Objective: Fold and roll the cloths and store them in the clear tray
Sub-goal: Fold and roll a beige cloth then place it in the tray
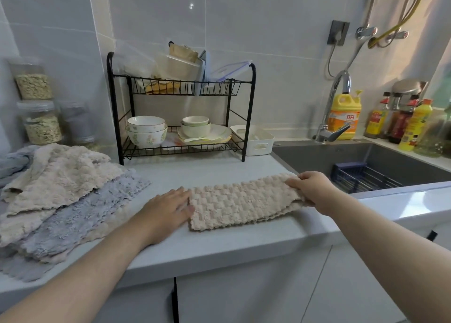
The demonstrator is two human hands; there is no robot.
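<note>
A beige waffle-textured cloth [240,201] lies folded into a long strip on the white counter [219,239], near its front edge. My left hand [168,209] rests flat on the counter with its fingertips against the strip's left end. The strip's right end is gripped and lifted slightly by my right hand [311,187]. A pile of unfolded beige cloths [56,176] and grey cloths [80,215] lies at the left. A white tray [255,140] stands beside the dish rack; I see no clear tray for certain.
A black two-tier dish rack [180,117] with bowls and plates stands at the back. The dark sink [366,166] with a blue basket is at the right, bottles behind it. Jars [39,107] stand at the back left.
</note>
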